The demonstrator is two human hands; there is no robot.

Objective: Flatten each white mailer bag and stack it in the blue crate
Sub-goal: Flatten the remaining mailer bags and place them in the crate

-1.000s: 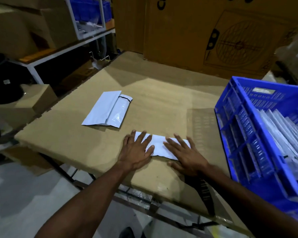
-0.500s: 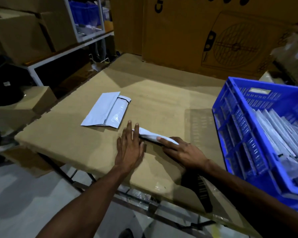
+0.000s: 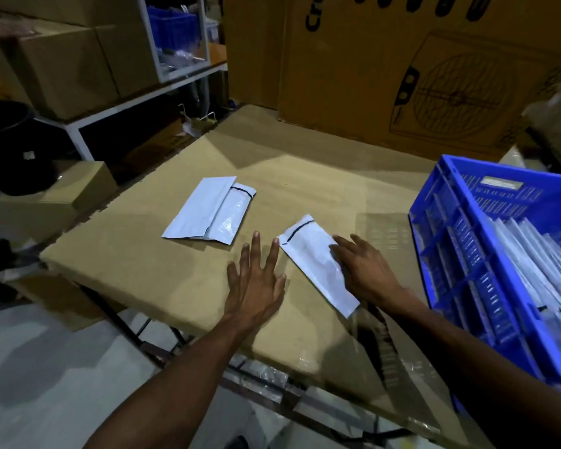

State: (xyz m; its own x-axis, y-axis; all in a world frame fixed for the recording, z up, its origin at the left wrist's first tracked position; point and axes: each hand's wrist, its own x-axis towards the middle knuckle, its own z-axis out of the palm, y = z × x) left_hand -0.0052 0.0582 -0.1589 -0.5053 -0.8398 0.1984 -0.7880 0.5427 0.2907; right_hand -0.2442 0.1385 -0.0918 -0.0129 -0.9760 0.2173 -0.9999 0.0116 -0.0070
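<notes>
The cardboard-covered table (image 3: 305, 176) is the thing to steer by here. Near its front edge, about the middle, a white mailer bag (image 3: 314, 264) lies flat on the cardboard, turned slantwise so its black-lined end points toward the far side and its other end reaches toward the front edge. The person's right hand (image 3: 366, 273) rests on the bag's right side, fingers fairly straight and laid over the plastic, not curled round it. The left hand (image 3: 256, 283) lies palm down on the bare cardboard just beside the bag's left edge, fingers straight and a little spread; whether its fingertips touch the bag I cannot tell. Farther in from the front edge, to the left of the hands, two more mailer bags (image 3: 209, 210) lie side by side and overlapping, apart from both hands. At the table's right side stands the blue crate (image 3: 441, 228), its lattice wall facing the table, with a row of stacked white bags (image 3: 531, 254) leaning inside it. Behind the table's far edge stands a large printed carton (image 3: 418, 69), and off the table's far left corner a white metal shelf (image 3: 136, 102) carries brown boxes (image 3: 68, 69).
</notes>
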